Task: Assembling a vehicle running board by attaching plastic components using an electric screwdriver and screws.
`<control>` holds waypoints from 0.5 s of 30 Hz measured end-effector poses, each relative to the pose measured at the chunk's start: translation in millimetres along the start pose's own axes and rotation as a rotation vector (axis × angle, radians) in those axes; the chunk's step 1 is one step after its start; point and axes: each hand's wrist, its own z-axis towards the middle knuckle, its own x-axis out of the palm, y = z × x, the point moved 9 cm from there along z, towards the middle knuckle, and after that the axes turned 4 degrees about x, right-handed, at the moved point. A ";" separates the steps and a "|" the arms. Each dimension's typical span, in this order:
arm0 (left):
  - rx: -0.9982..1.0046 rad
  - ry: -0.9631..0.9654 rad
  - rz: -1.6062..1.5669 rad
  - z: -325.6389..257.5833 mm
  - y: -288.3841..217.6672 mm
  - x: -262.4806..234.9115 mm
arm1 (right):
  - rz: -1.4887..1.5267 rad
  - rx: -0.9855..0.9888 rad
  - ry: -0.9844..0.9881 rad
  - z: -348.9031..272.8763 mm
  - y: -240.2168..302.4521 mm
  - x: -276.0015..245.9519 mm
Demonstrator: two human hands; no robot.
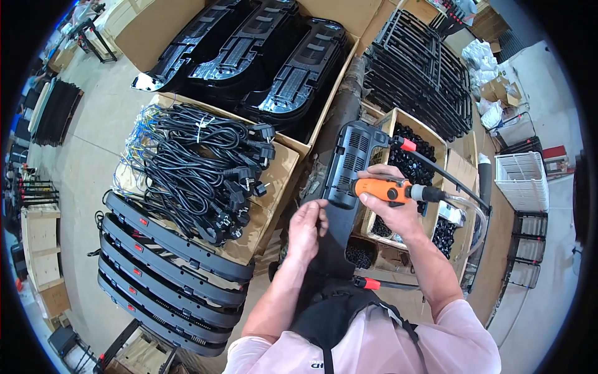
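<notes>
Right hand: here it is (393,202), fingers clamped around an orange power driver (381,189), clear hose (481,219) looping off to the right.
Black vented housing: dead ahead (354,148), in front of the person's torso, its long axis running up and slightly right.
Driver line: and this is the key angle, lying crosswise over that axis, its left end above the housing's lower part; contact, can't tell.
Left hand: just beside the housing's left edge (305,227), thumb and forefinger tips close together; whether they pinch anything, too small to tell.
Nearer hand: the right, reaching over the housing.
Left flank: bundled power cords (193,159) on cardboard, curved black panels (177,274) below.
Right flank: a bin (441,142) of small black parts.
</notes>
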 end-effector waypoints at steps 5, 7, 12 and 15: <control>0.107 -0.045 0.597 30.7 -25.5 -33.2 | -0.025 0.005 0.078 21.0 -6.9 10.2; 0.311 -0.074 0.844 28.6 -38.1 -28.3 | -0.048 0.029 0.105 26.0 -10.4 14.7; 0.399 0.002 1.374 14.7 -48.9 12.3 | -0.100 0.049 0.137 32.1 -12.4 19.1; 0.396 -0.006 1.451 13.9 -43.1 16.9 | -0.146 0.039 0.155 33.6 -10.9 21.0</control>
